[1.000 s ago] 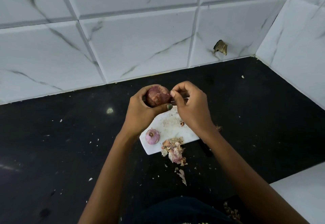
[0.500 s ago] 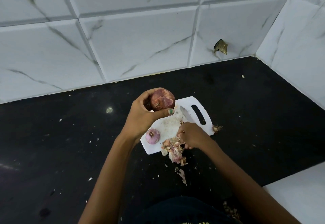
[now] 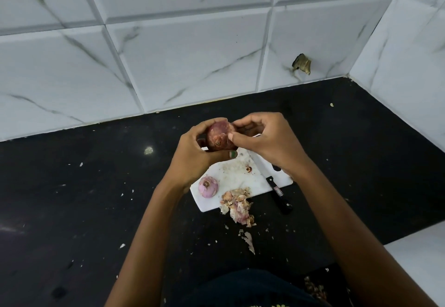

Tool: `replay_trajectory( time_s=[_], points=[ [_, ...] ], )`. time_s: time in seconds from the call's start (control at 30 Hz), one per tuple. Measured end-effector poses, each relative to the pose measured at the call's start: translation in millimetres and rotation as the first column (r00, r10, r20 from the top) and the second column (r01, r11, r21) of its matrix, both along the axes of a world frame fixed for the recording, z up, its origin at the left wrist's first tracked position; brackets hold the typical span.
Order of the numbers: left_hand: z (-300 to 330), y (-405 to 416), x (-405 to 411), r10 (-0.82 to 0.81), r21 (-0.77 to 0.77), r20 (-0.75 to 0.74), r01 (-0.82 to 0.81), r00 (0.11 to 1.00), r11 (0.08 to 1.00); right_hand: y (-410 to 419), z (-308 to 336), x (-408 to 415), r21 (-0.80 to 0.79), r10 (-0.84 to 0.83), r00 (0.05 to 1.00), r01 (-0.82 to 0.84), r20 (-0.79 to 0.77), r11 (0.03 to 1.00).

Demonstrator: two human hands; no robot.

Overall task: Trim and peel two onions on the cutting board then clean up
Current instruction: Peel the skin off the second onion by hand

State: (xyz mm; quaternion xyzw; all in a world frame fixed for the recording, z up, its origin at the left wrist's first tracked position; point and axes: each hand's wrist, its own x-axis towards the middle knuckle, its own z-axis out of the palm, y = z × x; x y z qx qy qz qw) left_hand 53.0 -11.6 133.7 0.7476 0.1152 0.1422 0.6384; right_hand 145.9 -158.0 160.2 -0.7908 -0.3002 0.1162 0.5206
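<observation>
My left hand (image 3: 192,155) grips a red onion (image 3: 220,136) with dry skin on it, held above the far end of the white cutting board (image 3: 237,179). My right hand (image 3: 267,140) pinches a flap of skin on the onion's right side. A peeled pale purple onion (image 3: 208,186) lies on the board's near left corner. A black-handled knife (image 3: 274,185) lies across the board's right side, its handle hanging over the edge. A pile of onion skins (image 3: 237,204) sits at the board's near edge.
The black countertop (image 3: 84,198) carries scattered skin bits, with a loose peel (image 3: 248,239) near me. White marbled tile walls rise behind and on the right. A white surface (image 3: 419,258) lies at the lower right. A chipped spot (image 3: 301,63) marks the back wall.
My right hand went down to the skin pile beside the board, then came back up to the onion and now pinches its skin. The left hand kept hold of the onion.
</observation>
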Motion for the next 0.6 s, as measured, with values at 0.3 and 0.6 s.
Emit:
replay_trajectory(
  time_s=[0.3, 0.6],
  points=[
    [-7.9, 4.8, -2.7, -0.061, 0.016, -0.055, 0.062, 0.997, 0.998, -2.4, -2.5, -3.2, -0.025, -0.004, 0.999, 0.005, 0.045, 1.000],
    [-5.5, 6.2, -0.7, -0.031, 0.017, -0.024, 0.032, 0.999, 0.999, -7.5, -4.6, -2.7, 0.064, 0.066, 0.984, -0.056, -0.165, 0.996]
  ],
)
